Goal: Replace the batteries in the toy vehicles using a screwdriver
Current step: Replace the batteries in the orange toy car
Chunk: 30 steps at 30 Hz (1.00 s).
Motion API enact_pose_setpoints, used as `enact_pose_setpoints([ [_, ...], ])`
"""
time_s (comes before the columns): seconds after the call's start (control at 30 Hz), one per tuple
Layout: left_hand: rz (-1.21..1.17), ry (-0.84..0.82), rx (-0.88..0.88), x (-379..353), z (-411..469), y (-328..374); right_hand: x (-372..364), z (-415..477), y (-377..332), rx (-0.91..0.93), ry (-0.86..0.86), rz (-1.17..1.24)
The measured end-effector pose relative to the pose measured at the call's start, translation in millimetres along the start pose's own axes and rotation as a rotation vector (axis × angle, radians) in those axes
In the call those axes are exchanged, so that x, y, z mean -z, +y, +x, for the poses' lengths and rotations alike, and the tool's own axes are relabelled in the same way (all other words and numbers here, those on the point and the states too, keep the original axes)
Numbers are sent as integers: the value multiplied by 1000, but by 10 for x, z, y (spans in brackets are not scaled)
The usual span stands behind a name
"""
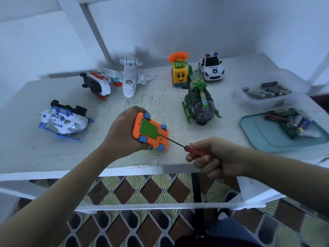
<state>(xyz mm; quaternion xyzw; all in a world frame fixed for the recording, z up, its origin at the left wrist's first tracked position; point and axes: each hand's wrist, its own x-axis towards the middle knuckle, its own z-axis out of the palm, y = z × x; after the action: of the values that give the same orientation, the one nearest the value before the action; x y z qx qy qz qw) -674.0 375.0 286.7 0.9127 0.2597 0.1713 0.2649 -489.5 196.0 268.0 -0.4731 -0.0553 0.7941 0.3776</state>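
Observation:
My left hand (pixel 121 132) grips an orange toy car (pixel 151 133) turned belly-up, its blue wheels and green battery cover facing me, just above the table's front middle. My right hand (pixel 213 157) holds a red-handled screwdriver (pixel 194 151). The thin shaft points up-left and its tip touches the near right edge of the green cover.
On the table (pixel 160 98) stand a green helicopter (pixel 199 102), a yellow phone car (pixel 179 73), a police car (pixel 211 67), a white plane (pixel 130 77) and two overturned helicopters (pixel 64 120) (pixel 97 84). A clear tub of batteries (pixel 267 91) and a teal lid with batteries (pixel 277 132) sit at right.

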Motion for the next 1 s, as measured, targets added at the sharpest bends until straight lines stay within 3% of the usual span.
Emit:
enact_pose_setpoints([
  [0.13, 19, -19, 17, 10, 38, -86, -16, -72, -69, 283, 298, -597],
  [0.3, 23, -54, -27, 32, 77, -54, 48, -165, -207, 1055, 810, -1725],
  [0.37, 21, -69, -42, 37, 95, -34, 68, -161, -279, 1281, 857, -1976],
  [0.47, 19, -97, -61, 45, 124, -15, 33, -134, -378, 1420, 807, -2147],
  [0.67, -14, -89, -81, 55, 168, -11, -20, -207, -491, 1211, 738, -2037],
  [0.87, -1, -92, -75, 43, 179, -11, -96, -190, -523, 759, 703, -1691],
  [1.0, 14, -104, -87, 33, 197, -7, -60, -186, -451, 379, 539, -1141],
])
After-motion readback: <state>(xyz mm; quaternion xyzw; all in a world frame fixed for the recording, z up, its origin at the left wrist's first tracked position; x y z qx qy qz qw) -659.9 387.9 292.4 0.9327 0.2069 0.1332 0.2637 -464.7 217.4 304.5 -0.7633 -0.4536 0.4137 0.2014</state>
